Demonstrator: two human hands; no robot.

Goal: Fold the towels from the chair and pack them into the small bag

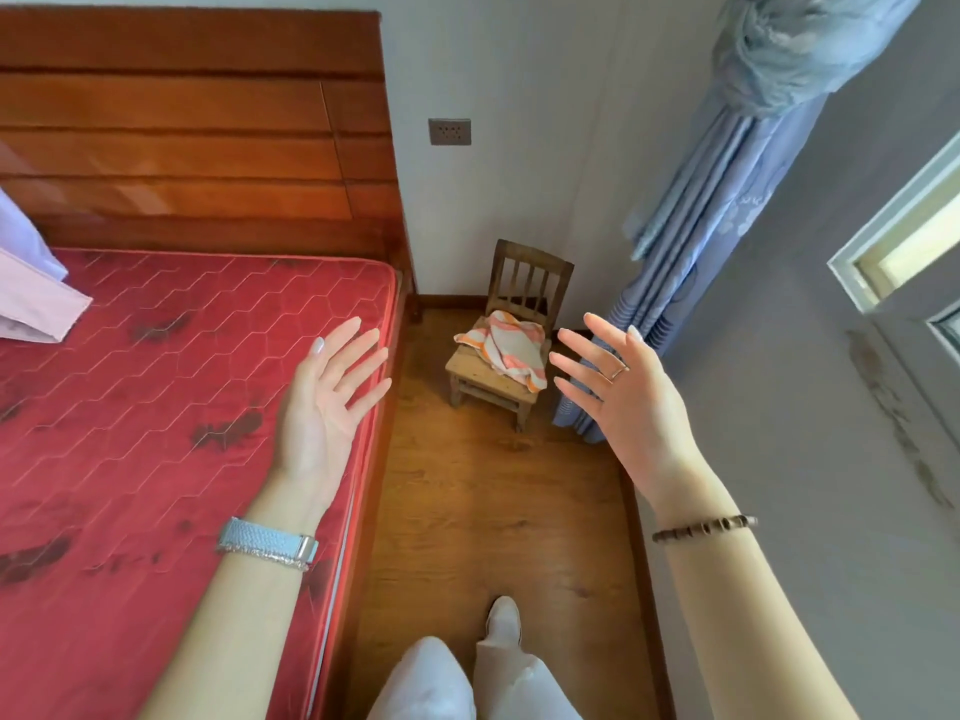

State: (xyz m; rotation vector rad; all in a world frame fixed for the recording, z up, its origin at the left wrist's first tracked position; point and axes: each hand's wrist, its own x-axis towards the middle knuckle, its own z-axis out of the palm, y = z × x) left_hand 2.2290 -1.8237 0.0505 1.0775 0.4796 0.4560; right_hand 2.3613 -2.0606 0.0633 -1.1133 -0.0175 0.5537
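Note:
A crumpled towel [506, 349] with orange, pink and white stripes lies on the seat of a small wooden chair [480, 374] near the far wall. My left hand [332, 397] is raised over the edge of the red mattress, palm showing, fingers straight and spread. My right hand [621, 387] is raised to the right of the chair, fingers spread too, a ring on one finger. Both hands hold nothing and are well short of the towel. No bag is in view.
A bed with a red mattress [171, 407] and wooden headboard [197, 132] fills the left. A blue curtain [691, 241] hangs right of the chair. A grey wall [810, 433] bounds the wood floor [498, 511] strip on the right. Pink and lilac fabric [31, 298] lies on the bed's far left.

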